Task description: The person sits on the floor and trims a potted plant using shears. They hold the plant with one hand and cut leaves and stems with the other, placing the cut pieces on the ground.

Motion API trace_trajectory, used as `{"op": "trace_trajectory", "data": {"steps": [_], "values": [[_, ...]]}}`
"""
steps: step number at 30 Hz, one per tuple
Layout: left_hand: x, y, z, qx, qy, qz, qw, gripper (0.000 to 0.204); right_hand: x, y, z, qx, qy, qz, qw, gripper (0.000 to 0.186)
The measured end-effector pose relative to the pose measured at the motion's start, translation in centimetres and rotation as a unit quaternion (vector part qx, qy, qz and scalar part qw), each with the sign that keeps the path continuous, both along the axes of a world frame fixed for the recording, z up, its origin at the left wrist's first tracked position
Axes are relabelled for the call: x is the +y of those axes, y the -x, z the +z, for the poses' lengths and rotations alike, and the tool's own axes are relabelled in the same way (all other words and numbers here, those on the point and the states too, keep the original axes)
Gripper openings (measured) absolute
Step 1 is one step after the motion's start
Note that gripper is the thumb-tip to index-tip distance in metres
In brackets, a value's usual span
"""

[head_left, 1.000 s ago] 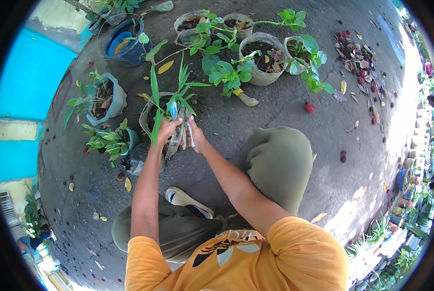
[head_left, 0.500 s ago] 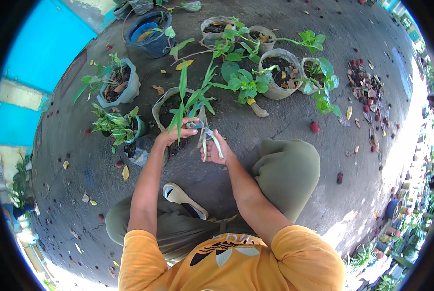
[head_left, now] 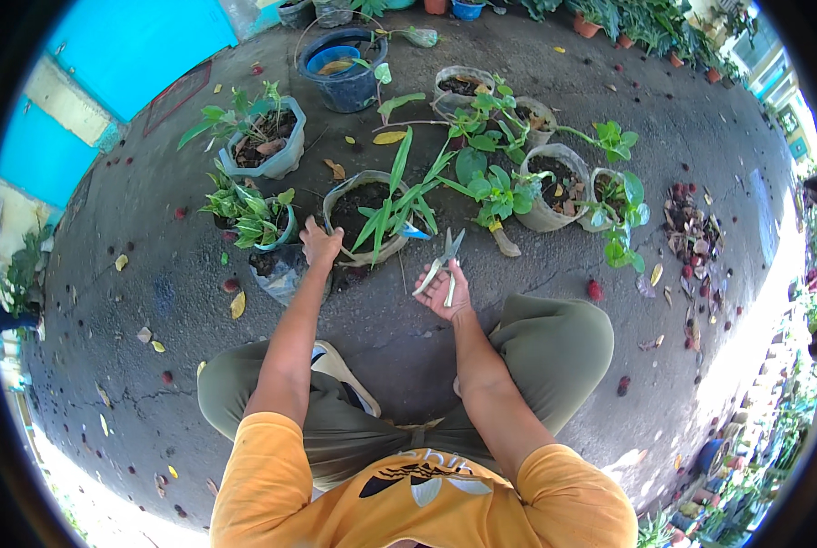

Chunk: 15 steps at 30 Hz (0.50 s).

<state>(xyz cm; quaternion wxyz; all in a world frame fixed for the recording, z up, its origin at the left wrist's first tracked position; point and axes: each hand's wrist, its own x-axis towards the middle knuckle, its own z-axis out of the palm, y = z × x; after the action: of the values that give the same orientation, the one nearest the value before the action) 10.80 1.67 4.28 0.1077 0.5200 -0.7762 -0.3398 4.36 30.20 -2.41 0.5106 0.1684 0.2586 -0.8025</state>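
My right hand (head_left: 448, 294) holds pruning shears (head_left: 433, 274) by their pale handles, blades pointing up and apart. Just left of the blades stands a round pale pot (head_left: 333, 205) of dark soil, with a long-leaved plant (head_left: 392, 219) leaning over its right side. A blue and white piece (head_left: 415, 232) shows at that pot's right rim. Beside the pot's left side is my left hand (head_left: 321, 243), its fingers apart and no object seen in it; whether it touches the pot is unclear. Below it sits a soil-filled plastic bag (head_left: 285, 274).
Left of the pot are a leafy potted plant (head_left: 253, 215) and a pale blue octagonal pot (head_left: 285, 157). Behind stands a dark blue pot (head_left: 346, 89). Several pale pots, one a whitish pot (head_left: 541, 216), hold trailing plants at the right. A heap of dry leaves (head_left: 691, 228) lies farther right.
My left hand has left the long-leaved plant and moved left to the pot's side. My right hand has drawn the shears away to the right. The view has shifted, showing more of the far side.
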Motion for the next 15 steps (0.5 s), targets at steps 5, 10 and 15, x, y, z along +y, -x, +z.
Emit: {"op": "trace_trajectory", "data": {"steps": [5, 10, 15], "values": [[-1.9, 2.1, -3.3, 0.062, -0.306, 0.074, 0.947, 0.037, -3.8, 4.2, 2.0, 0.061, -0.117, -0.061, 0.989, 0.069], [-6.5, 4.6, -3.0, -0.072, -0.039, -0.107, 0.991, 0.038, -6.1, 6.3, 3.0, 0.071, -0.139, -0.094, 0.983, 0.066], [-10.4, 6.2, -3.0, 0.139, -0.11, -0.091, 0.98, 0.048, -8.0, 5.0, 2.5, 0.084, -0.135, -0.041, 0.986, 0.077]]}}
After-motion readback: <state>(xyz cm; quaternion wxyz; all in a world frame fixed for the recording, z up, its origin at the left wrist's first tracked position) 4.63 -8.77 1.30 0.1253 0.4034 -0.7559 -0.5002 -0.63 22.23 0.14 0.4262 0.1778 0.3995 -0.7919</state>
